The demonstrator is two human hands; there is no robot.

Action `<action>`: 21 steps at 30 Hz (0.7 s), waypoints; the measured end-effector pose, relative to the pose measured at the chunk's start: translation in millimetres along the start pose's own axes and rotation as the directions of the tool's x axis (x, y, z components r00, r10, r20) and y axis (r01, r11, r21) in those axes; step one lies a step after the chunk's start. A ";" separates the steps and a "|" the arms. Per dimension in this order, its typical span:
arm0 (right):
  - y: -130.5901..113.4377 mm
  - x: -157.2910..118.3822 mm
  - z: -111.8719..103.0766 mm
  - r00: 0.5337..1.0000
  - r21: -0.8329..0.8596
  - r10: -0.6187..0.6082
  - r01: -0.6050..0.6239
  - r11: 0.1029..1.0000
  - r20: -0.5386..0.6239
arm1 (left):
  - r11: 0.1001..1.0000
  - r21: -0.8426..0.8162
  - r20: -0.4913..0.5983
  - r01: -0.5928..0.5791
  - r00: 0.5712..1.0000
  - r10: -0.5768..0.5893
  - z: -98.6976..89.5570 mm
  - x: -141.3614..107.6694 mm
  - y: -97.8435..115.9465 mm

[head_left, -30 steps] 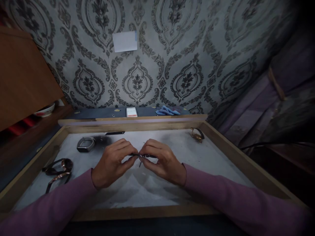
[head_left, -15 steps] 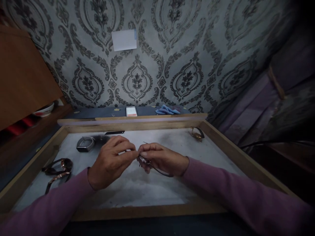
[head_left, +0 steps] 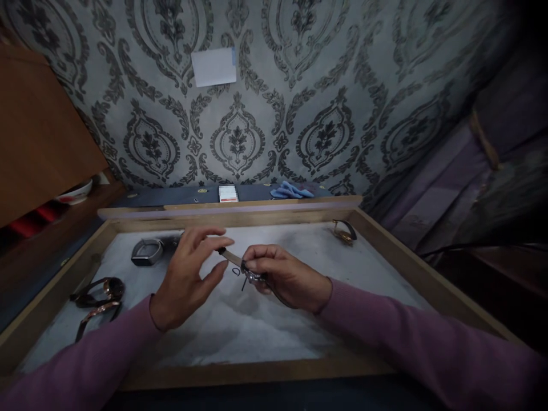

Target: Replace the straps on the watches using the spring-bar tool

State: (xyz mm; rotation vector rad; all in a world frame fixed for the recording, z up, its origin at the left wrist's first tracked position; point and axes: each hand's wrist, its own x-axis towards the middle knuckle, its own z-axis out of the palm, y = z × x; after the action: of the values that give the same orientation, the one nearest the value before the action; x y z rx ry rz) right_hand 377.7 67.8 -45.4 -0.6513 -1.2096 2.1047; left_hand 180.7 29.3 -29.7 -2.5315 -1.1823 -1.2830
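Observation:
My right hand (head_left: pixel 286 274) is closed around a wristwatch (head_left: pixel 253 276) with a silvery case, thumb and fingers pinching it near the case. One strap end sticks out to the left and shows a light brown underside; the other strap part hangs dark below my right palm. My left hand (head_left: pixel 194 274) has its thumb and fingers apart, close to the tip of that strap. Whether a fingertip touches the strap I cannot tell. Below the strap a small dark loop (head_left: pixel 236 272) and a thin dark stick-like piece (head_left: pixel 244 283) are visible; what they are is unclear.
The shallow wooden tray (head_left: pixel 240 371) has a white base. In it lie a grey smartwatch (head_left: pixel 146 252), dark and rose-gold watches (head_left: pixel 100 291) at left, and a gold watch (head_left: pixel 343 232) at far right. Behind it are a blue cloth (head_left: pixel 291 190) and a small white box (head_left: pixel 228 193).
My left fingers have spread and drawn back from the watch, baring its strap, which now points left. My right hand keeps its hold and has shifted only slightly.

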 end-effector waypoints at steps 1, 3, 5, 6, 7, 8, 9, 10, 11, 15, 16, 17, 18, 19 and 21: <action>-0.5 -0.1 -0.3 0.999 -0.037 -0.031 0.030 0.999 -0.016 | 0.998 -0.026 -0.013 0.054 0.998 -0.055 0.1 -0.1 -0.4; -1.7 -0.9 0.0 0.996 -0.127 -0.082 0.076 0.989 -0.040 | 0.994 -0.041 -0.030 0.103 0.994 -0.104 0.4 -0.6 0.2; -2.4 -2.2 1.5 0.991 -0.215 -0.120 0.105 0.971 -0.057 | 0.997 0.001 -0.034 0.080 0.996 -0.080 1.4 -1.5 3.0; -2.3 -2.8 2.7 0.988 -0.247 -0.138 0.117 0.962 -0.067 | 0.998 0.029 -0.027 0.055 0.998 -0.054 2.2 -2.0 4.9; -1.8 -3.2 4.0 0.985 -0.270 -0.154 0.128 0.954 -0.079 | 0.998 0.050 -0.014 0.032 0.999 -0.032 3.2 -2.4 6.8; -1.0 -3.4 5.4 0.981 -0.283 -0.169 0.137 0.949 -0.091 | 0.998 0.063 0.003 0.016 1.000 -0.016 4.3 -2.7 8.4; 0.1 -3.4 6.7 0.977 -0.290 -0.183 0.146 0.946 -0.105 | 0.998 0.066 0.021 0.010 1.000 -0.011 5.5 -3.0 9.5; 1.5 -3.2 7.9 0.973 -0.293 -0.199 0.158 0.943 -0.117 | 0.998 0.061 0.036 0.012 0.999 -0.015 6.7 -3.3 10.1; 3.0 -3.0 8.9 0.969 -0.294 -0.213 0.169 0.941 -0.125 | 0.998 0.050 0.049 0.023 0.998 -0.026 7.8 -3.6 10.2; 7.6 -2.7 10.3 0.961 -0.310 -0.251 0.204 0.929 -0.120 | 0.997 -0.026 0.090 0.077 0.993 -0.075 11.2 -5.2 8.3; 8.0 -2.9 10.1 0.961 -0.322 -0.252 0.205 0.924 -0.112 | 0.995 -0.043 0.095 0.094 0.991 -0.089 11.7 -5.6 8.1; 8.3 -3.1 9.7 0.962 -0.335 -0.254 0.207 0.919 -0.104 | 0.992 -0.057 0.101 0.111 0.989 -0.105 12.1 -5.9 8.0; 8.3 -3.2 9.3 0.961 -0.351 -0.260 0.211 0.912 -0.096 | 0.989 -0.067 0.106 0.130 0.987 -0.123 12.4 -6.1 8.2; 8.4 -3.3 8.9 0.959 -0.369 -0.268 0.219 0.903 -0.089 | 0.986 -0.075 0.113 0.151 0.983 -0.142 12.7 -6.2 8.5; 8.5 -3.3 8.4 0.954 -0.403 -0.291 0.238 0.884 -0.076 | 0.977 -0.086 0.128 0.194 0.975 -0.183 12.9 -6.1 9.2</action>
State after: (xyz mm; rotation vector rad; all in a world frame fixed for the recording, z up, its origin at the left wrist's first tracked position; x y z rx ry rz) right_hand 372.1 57.3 -48.6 -0.7397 -1.5617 1.5796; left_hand 193.2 24.0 -39.9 -2.6539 -1.4507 -1.2725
